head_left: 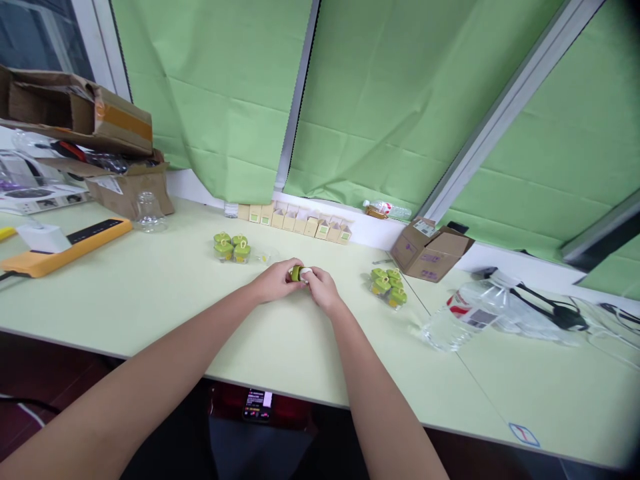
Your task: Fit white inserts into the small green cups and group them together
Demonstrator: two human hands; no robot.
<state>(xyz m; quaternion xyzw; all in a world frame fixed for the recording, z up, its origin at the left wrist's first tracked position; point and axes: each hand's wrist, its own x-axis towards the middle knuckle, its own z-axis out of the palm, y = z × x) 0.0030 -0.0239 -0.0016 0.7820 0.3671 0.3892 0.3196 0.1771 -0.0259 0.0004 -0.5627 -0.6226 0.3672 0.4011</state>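
Both my hands meet over the middle of the pale green table (150,300). My left hand (277,280) is closed round a small green item (297,273). My right hand (323,287) pinches the same item, and a small white part (306,272) shows at its fingertips. A cluster of similar small green jar-like items (232,247) stands to the left of my hands. Another cluster of green items (388,285) lies to the right, apart from my hands.
A row of small beige boxes (295,221) lines the back wall. An open cardboard box (429,250) sits at the back right, a clear plastic bottle (463,313) lies on its side at right. A yellow power strip (65,245) and stacked cartons (75,113) occupy the left.
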